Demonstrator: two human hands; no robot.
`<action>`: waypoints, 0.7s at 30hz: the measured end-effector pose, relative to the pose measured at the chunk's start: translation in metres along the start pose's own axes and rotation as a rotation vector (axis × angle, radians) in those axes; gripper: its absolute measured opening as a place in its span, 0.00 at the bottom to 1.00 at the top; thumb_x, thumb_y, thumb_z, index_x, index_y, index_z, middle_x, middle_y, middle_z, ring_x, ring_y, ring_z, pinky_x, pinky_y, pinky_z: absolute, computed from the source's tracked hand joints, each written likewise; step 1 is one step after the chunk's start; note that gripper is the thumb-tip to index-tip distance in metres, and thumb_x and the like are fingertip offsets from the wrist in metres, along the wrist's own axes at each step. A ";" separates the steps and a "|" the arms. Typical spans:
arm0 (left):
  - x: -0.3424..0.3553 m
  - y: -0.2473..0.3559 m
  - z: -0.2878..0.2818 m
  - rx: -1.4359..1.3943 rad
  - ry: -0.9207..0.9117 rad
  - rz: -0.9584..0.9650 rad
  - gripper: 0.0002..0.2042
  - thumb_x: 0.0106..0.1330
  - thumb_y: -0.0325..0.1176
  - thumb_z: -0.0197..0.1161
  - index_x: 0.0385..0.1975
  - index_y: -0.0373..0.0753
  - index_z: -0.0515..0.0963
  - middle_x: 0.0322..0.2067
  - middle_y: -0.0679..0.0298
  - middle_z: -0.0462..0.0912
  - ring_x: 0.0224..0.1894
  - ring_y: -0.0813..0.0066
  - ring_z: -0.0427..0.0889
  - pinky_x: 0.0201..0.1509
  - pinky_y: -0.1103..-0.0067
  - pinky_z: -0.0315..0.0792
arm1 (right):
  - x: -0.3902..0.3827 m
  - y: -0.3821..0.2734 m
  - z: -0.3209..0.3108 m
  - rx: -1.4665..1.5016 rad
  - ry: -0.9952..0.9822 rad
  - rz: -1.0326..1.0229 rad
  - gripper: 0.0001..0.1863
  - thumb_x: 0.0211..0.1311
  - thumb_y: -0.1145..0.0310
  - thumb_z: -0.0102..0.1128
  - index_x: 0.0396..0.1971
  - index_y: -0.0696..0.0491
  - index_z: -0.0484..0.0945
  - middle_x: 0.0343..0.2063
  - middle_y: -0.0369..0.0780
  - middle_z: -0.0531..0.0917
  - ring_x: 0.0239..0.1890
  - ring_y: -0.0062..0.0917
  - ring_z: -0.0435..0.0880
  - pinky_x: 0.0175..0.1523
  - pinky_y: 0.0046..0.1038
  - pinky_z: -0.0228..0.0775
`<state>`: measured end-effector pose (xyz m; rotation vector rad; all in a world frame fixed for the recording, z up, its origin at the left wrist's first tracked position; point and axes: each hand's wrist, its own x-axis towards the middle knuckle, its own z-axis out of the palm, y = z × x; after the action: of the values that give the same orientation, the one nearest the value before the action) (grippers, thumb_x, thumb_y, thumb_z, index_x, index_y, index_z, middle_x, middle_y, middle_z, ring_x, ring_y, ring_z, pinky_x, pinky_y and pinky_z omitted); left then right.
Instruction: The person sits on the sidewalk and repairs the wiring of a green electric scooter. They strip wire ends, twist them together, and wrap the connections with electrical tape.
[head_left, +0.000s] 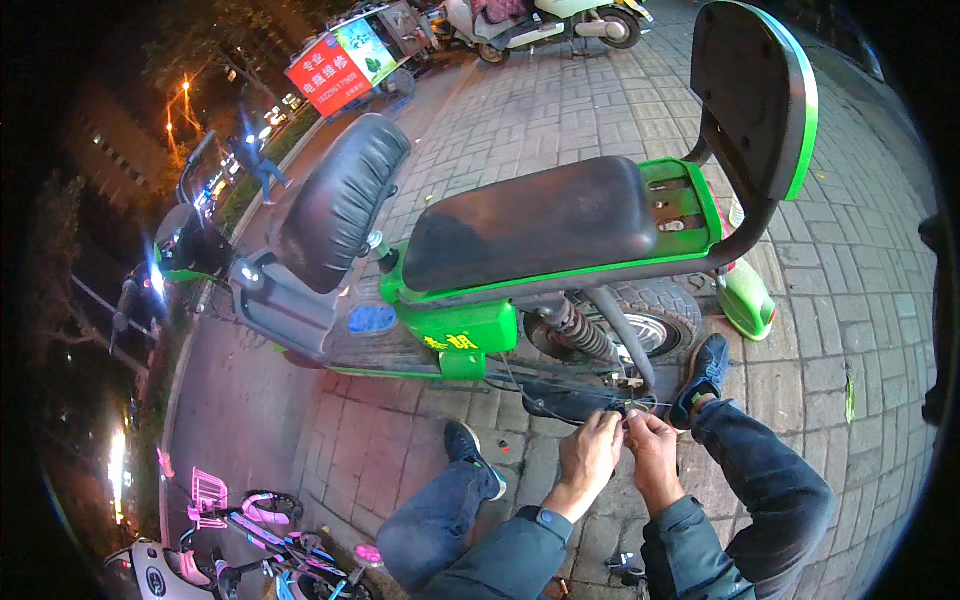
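A green electric scooter (pixel 462 328) with a black seat stands side-on before me. Low at its rear, next to the rear wheel (pixel 674 308), both of my hands meet. My left hand (pixel 592 452) is closed, its fingertips pinched together by thin wires (pixel 645 404). Close against it, my right hand (pixel 652 455) is closed in a pinch on the same wires. The exact ends between the fingers are too small to make out. A black cylindrical part (pixel 560 400) lies just beyond my left fingertips, under the spring shock absorber (pixel 583 330).
My feet stand on either side of my hands, on brick paving (pixel 800 390). Small dark items (pixel 626 570) lie on the ground near my right sleeve. At lower left stands a pink child's bicycle (pixel 262 530). A cart with a red sign (pixel 328 75) and a parked scooter (pixel 540 28) are behind.
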<state>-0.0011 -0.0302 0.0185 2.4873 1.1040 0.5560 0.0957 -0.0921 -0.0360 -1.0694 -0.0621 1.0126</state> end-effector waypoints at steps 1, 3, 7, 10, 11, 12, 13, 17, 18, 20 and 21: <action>0.001 0.000 -0.001 -0.026 -0.018 -0.021 0.06 0.68 0.34 0.64 0.40 0.42 0.80 0.38 0.59 0.84 0.36 0.52 0.85 0.37 0.62 0.80 | -0.001 -0.002 -0.001 -0.046 -0.009 -0.025 0.11 0.70 0.66 0.66 0.42 0.59 0.87 0.30 0.34 0.86 0.28 0.14 0.78 0.34 0.20 0.70; 0.004 -0.001 -0.001 -0.146 -0.037 -0.077 0.06 0.65 0.31 0.65 0.38 0.39 0.79 0.38 0.54 0.83 0.38 0.46 0.84 0.40 0.60 0.79 | -0.001 -0.004 -0.001 -0.223 0.007 -0.105 0.14 0.72 0.63 0.64 0.40 0.61 0.87 0.27 0.33 0.85 0.27 0.13 0.77 0.33 0.21 0.69; 0.014 -0.011 -0.005 -0.220 -0.135 -0.039 0.05 0.67 0.30 0.62 0.35 0.36 0.78 0.37 0.49 0.82 0.40 0.44 0.82 0.45 0.56 0.76 | 0.001 -0.006 -0.003 -0.310 -0.015 -0.094 0.15 0.73 0.62 0.63 0.38 0.61 0.87 0.26 0.31 0.83 0.28 0.13 0.75 0.33 0.22 0.67; 0.016 -0.011 -0.009 -0.107 -0.219 -0.031 0.07 0.68 0.31 0.62 0.41 0.37 0.80 0.38 0.50 0.83 0.42 0.47 0.84 0.46 0.59 0.78 | 0.001 -0.006 -0.005 -0.337 -0.039 -0.072 0.15 0.74 0.61 0.61 0.38 0.60 0.86 0.26 0.31 0.81 0.27 0.12 0.73 0.32 0.21 0.65; 0.016 -0.011 -0.010 -0.080 -0.216 -0.022 0.08 0.69 0.32 0.62 0.42 0.37 0.81 0.38 0.50 0.84 0.43 0.47 0.84 0.46 0.59 0.79 | 0.002 -0.006 -0.005 -0.362 -0.057 -0.064 0.15 0.75 0.61 0.60 0.42 0.59 0.86 0.27 0.32 0.82 0.27 0.13 0.73 0.33 0.21 0.66; 0.017 -0.011 -0.011 -0.061 -0.226 -0.015 0.08 0.69 0.32 0.62 0.44 0.38 0.82 0.38 0.51 0.84 0.43 0.48 0.84 0.45 0.60 0.79 | 0.003 -0.006 -0.006 -0.392 -0.059 -0.061 0.16 0.75 0.61 0.60 0.42 0.59 0.86 0.27 0.32 0.82 0.27 0.13 0.73 0.33 0.21 0.66; 0.018 -0.011 -0.013 -0.086 -0.224 -0.006 0.08 0.69 0.32 0.62 0.43 0.38 0.82 0.38 0.51 0.84 0.43 0.48 0.84 0.45 0.60 0.79 | 0.004 -0.006 -0.007 -0.406 -0.064 -0.068 0.15 0.75 0.61 0.60 0.42 0.59 0.86 0.27 0.31 0.82 0.27 0.13 0.73 0.33 0.21 0.66; 0.022 -0.017 -0.016 -0.168 -0.270 -0.033 0.08 0.67 0.34 0.64 0.39 0.38 0.83 0.37 0.52 0.85 0.41 0.48 0.85 0.44 0.60 0.79 | 0.009 -0.005 -0.011 -0.463 -0.084 -0.109 0.16 0.75 0.61 0.60 0.40 0.59 0.86 0.24 0.31 0.80 0.26 0.13 0.73 0.32 0.21 0.66; 0.023 -0.019 -0.017 -0.197 -0.276 -0.047 0.08 0.67 0.34 0.65 0.38 0.37 0.83 0.37 0.52 0.85 0.41 0.48 0.85 0.44 0.60 0.79 | 0.009 -0.005 -0.012 -0.489 -0.091 -0.123 0.16 0.75 0.61 0.60 0.40 0.59 0.86 0.23 0.31 0.80 0.26 0.13 0.73 0.31 0.21 0.66; 0.027 -0.022 -0.017 -0.217 -0.289 -0.043 0.07 0.64 0.31 0.66 0.37 0.35 0.83 0.34 0.52 0.86 0.36 0.53 0.87 0.41 0.64 0.80 | 0.009 -0.005 -0.013 -0.542 -0.099 -0.154 0.16 0.74 0.61 0.61 0.39 0.61 0.86 0.24 0.33 0.80 0.26 0.14 0.74 0.31 0.23 0.66; 0.029 -0.024 -0.017 -0.219 -0.306 -0.050 0.07 0.63 0.30 0.67 0.36 0.34 0.83 0.33 0.52 0.87 0.34 0.55 0.88 0.39 0.66 0.80 | 0.009 -0.005 -0.013 -0.570 -0.101 -0.171 0.16 0.73 0.61 0.62 0.38 0.62 0.85 0.25 0.34 0.80 0.26 0.14 0.74 0.31 0.24 0.66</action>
<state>-0.0061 0.0098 0.0280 2.2550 0.9295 0.2543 0.1101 -0.0954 -0.0427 -1.4974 -0.5416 0.9128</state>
